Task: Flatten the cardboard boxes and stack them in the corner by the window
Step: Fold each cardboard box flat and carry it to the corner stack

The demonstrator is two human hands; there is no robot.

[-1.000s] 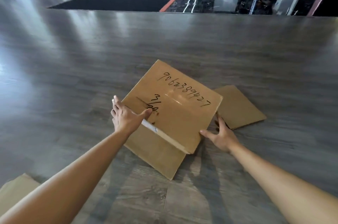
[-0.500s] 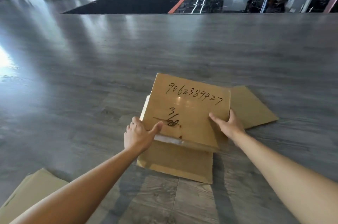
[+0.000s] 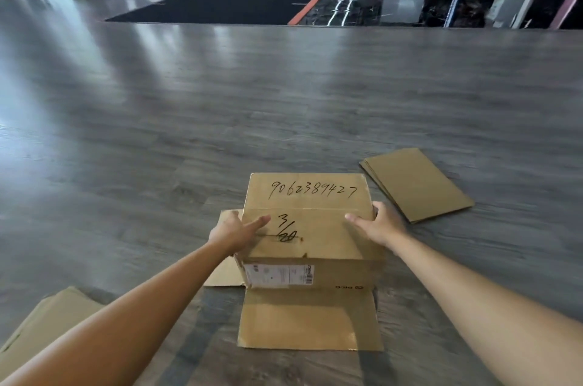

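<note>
The cardboard box (image 3: 307, 228) sits on the grey wood-look floor (image 3: 284, 95) at about 6 o'clock in the head view, just ahead of the person. It is not yet flat: its top panel, with a handwritten number and "3/20" on it, stands raised, a front wall with a white shipping label (image 3: 279, 275) is upright, and one flap (image 3: 307, 319) is splayed out on the floor toward the person. Another flap pokes out at 9 o'clock from the box, under the left forearm.

The left hand (image 3: 235, 232) grasps the box's left top edge, thumb laid across the top and fingers apparently wrapped down the side. The right hand (image 3: 375, 225) grasps the right top edge the same way, thumb on top, fingers round the far side. Holding both edges like this looks meant to steady the box squarely, so the walls can be pushed sideways or pressed down evenly to collapse it.

A flattened stack of cardboard (image 3: 416, 184) lies at 2 o'clock from the box, near it but apart, presumably finished pieces waiting to be carried. More cardboard (image 3: 50, 319) lies at 8 o'clock by the left arm. No window corner can be made out here.
</note>
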